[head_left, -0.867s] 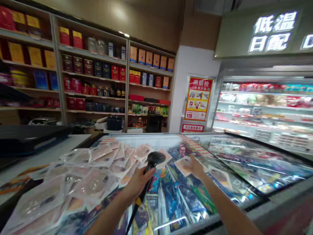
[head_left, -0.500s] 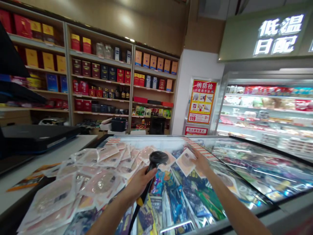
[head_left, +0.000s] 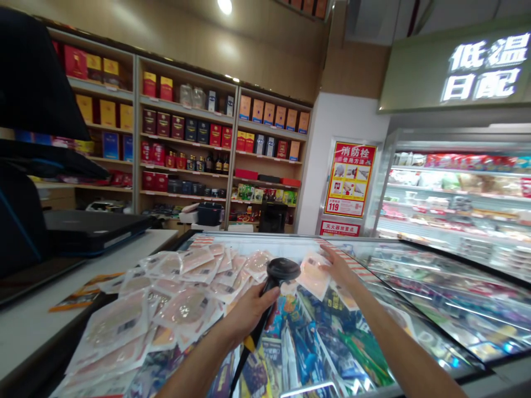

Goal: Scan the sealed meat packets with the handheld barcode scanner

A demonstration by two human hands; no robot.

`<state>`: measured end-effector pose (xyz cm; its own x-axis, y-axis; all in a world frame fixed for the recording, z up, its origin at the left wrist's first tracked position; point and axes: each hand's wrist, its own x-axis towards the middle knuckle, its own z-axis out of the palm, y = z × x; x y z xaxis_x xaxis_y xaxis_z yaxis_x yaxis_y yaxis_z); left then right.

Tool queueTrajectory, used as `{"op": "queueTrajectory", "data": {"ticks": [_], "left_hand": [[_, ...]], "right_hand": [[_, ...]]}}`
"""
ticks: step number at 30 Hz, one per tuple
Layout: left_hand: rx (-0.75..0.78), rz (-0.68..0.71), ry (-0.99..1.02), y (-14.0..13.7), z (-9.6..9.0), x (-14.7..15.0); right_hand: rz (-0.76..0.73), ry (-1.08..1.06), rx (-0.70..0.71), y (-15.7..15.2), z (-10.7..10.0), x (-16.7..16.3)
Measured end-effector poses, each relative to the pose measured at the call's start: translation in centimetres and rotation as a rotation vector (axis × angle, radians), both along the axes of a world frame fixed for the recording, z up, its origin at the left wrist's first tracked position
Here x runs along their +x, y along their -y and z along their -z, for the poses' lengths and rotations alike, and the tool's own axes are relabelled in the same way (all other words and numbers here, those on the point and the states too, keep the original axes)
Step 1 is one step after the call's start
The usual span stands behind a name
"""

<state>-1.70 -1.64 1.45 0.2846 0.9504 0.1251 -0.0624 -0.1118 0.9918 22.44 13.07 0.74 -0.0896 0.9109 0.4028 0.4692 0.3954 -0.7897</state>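
Fingers of my left hand are curled around the handle of the black scanner, thumb across the near side; the far fingertips are mostly hidden. My right hand, just right of the scanner, has its fingers drawn nearly together on the right edge of a clear flat packet, with the index finger reaching along its top. Half a second ago a gap showed between that packet and the scanner's head; now the packet has come in close beside it, tilted up, though I cannot tell whether they touch. I judge that this brings the two things I am working with into line. Under my right forearm, to the right of the scanner, part of another packet shows. Left of the scanner, a loose overlapping pile of packets spreads over the glass. Below the scanner, through that glass, lie bright bagged goods, and the black cord runs down from its handle. Farther left of the scanner, an orange packet sits on the tabletop. Beyond the scanner stand shelves of boxes.
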Motion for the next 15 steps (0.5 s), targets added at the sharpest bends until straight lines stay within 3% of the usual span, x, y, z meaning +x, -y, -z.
{"op": "queueTrajectory", "data": {"ticks": [3,15], "left_hand": [[0.004,-0.02,-0.003,0.0,-0.1,-0.1],[0.026,-0.02,0.006,-0.3,0.0,-0.7]], "right_hand": [[-0.09,-0.051,-0.02,-0.2,0.0,-0.6],[-0.166,-0.18,-0.079,-0.8,1.0,-2.6]]}}
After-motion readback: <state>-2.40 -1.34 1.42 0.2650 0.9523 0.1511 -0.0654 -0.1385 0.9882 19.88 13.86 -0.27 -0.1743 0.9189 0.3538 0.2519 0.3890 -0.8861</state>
